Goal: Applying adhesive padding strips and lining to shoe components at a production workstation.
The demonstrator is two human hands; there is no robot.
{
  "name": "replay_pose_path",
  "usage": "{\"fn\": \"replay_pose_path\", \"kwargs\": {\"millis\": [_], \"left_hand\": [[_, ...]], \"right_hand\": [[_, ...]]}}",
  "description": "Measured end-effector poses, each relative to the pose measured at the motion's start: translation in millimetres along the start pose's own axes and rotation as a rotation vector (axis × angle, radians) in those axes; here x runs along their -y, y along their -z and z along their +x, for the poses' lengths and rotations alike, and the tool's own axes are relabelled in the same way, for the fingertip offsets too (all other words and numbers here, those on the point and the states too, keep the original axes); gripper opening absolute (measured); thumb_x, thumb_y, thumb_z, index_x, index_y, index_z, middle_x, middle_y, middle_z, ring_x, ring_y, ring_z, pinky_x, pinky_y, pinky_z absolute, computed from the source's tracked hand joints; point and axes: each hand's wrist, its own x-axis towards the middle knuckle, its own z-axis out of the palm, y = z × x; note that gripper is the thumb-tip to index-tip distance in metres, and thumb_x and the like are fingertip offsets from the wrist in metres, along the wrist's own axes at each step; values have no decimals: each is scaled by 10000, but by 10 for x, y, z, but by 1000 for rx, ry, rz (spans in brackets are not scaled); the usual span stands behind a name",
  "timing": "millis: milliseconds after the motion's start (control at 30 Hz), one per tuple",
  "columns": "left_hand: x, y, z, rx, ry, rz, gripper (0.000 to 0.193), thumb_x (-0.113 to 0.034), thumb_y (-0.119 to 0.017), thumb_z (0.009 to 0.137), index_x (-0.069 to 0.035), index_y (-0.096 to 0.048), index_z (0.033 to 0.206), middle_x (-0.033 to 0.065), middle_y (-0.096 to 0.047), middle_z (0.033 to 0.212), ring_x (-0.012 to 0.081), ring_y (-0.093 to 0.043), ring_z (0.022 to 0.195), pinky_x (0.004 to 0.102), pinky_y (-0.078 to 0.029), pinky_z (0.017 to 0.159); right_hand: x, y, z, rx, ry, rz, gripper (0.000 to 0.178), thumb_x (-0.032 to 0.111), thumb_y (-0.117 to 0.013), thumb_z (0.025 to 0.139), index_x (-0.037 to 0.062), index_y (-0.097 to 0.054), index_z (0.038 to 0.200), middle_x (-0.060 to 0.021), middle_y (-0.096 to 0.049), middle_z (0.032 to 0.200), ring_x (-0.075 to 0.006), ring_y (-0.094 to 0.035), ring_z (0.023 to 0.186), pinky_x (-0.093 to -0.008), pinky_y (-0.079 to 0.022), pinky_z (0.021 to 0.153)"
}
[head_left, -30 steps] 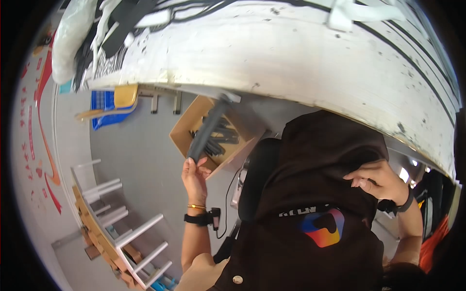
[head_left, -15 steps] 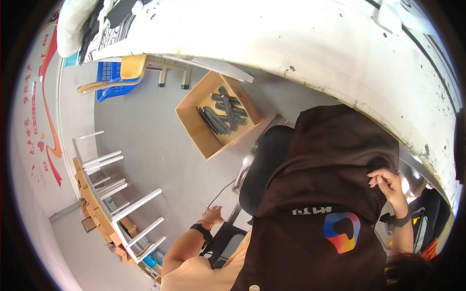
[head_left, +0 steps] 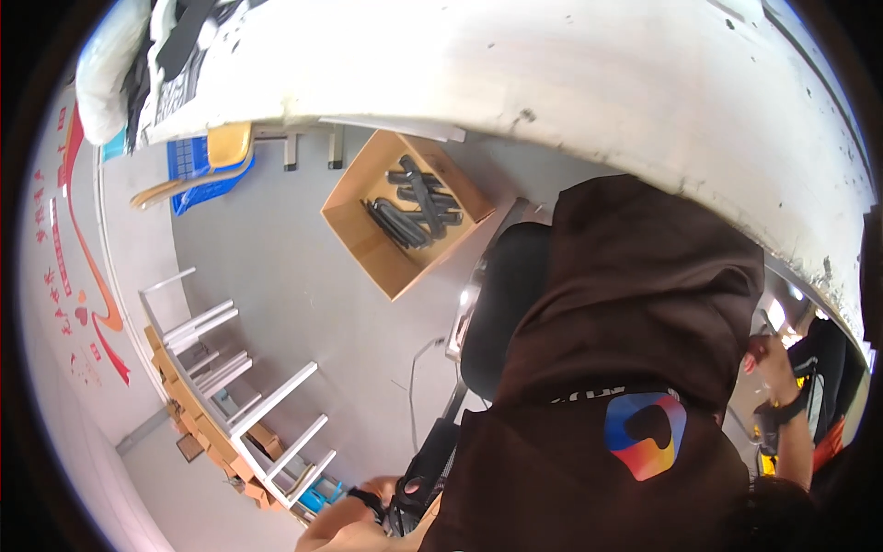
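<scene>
My left hand [head_left: 379, 488], with a black band at the wrist, is low beside the black chair arm [head_left: 418, 488]; its fingers are mostly hidden there. Down at the right side of my lap, my right hand [head_left: 771, 361] has its fingers curled, close to a metal part of the chair; whatever they close on is too small and blurred to make out. A dark brown apron [head_left: 644, 267] with a colourful logo covers my lap and front. Under it, the black chair seat [head_left: 506, 308] shows on the left.
A white, stained worktable [head_left: 386, 64] spans the front, close to my knees. An open cardboard box [head_left: 354, 235] holding several long black pieces stands on the floor. Further left are a blue crate [head_left: 190, 158], a white rack frame [head_left: 276, 396] and cardboard boxes [head_left: 207, 437].
My left hand has drawn back toward my body, beside the chair arm. My right hand has left the apron and moved right and down beside the chair. The view has shifted slightly.
</scene>
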Motion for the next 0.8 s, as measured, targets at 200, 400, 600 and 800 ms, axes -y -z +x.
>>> {"fn": "replay_pose_path", "kwargs": {"millis": [200,400,600,800], "left_hand": [[-95,633,-121,-48,-26,127,654,-392,-725,812,-36,-577,1340,160,-644,1321,385,-572,1259,544,-405,1100],[-162,1393,-284,-91,-52,297,629,-374,-721,815,-37,-586,1328,157,-649,1308,380,-578,1240,535,-412,1084],[-309,1952,-418,-129,-96,446,604,-356,-717,818,-38,-595,1316,153,-655,1296,374,-584,1221,527,-420,1069],[-449,2238,-531,-158,-150,553,579,-339,-713,821,-38,-604,1304,149,-660,1284,369,-591,1203,519,-427,1053]], "right_hand": [[-747,-297,-311,-80,-110,235,160,16,-543,819,-7,-626,684,-93,-616,601,-193,-629,528,-315,-514,516],[-976,-783,-724,-78,-208,288,163,44,-550,821,2,-628,684,-87,-609,598,-191,-621,524,-316,-507,511],[-1389,-1282,-1221,-63,-294,331,167,72,-557,823,12,-629,684,-82,-601,594,-189,-612,520,-318,-499,507],[-1580,-1741,-1623,-18,-369,354,174,99,-564,825,21,-631,685,-76,-593,591,-188,-604,516,-319,-492,502]]}}
